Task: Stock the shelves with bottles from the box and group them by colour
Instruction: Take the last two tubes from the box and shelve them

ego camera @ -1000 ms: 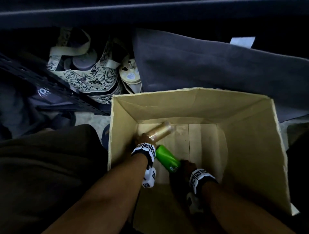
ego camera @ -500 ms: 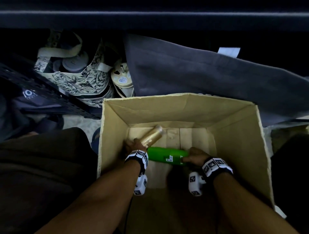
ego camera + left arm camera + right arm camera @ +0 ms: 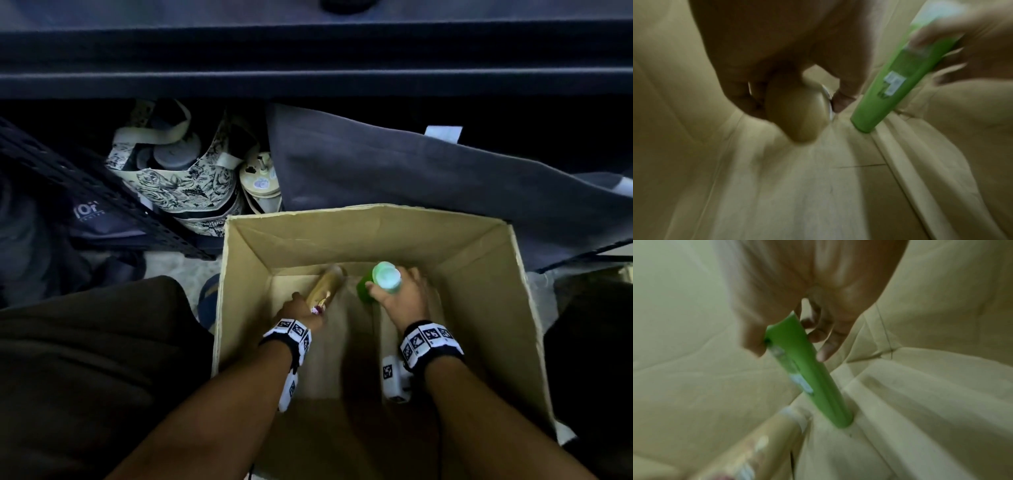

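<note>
Both hands are down inside an open cardboard box (image 3: 507,274). My left hand (image 3: 301,313) grips a gold bottle (image 3: 325,286) that slants up and away from it; the left wrist view shows the same gold bottle (image 3: 797,113) with my fingers curled round it. My right hand (image 3: 399,296) holds a green bottle (image 3: 380,281) nearly upright, its pale end facing up. In the right wrist view the green bottle (image 3: 809,374) has its lower end touching the box floor (image 3: 920,418), with the gold bottle (image 3: 756,447) beside it.
A dark shelf edge (image 3: 308,82) runs across the top. Behind the box lie a grey cloth (image 3: 411,178) and a floral bag (image 3: 178,185). A dark perforated rail (image 3: 102,198) slants at left. My dark-trousered knee (image 3: 85,377) is left of the box.
My right hand has swung the green bottle from lying across the box floor to standing nearly upright and moved it right. My left hand keeps hold of the gold bottle.
</note>
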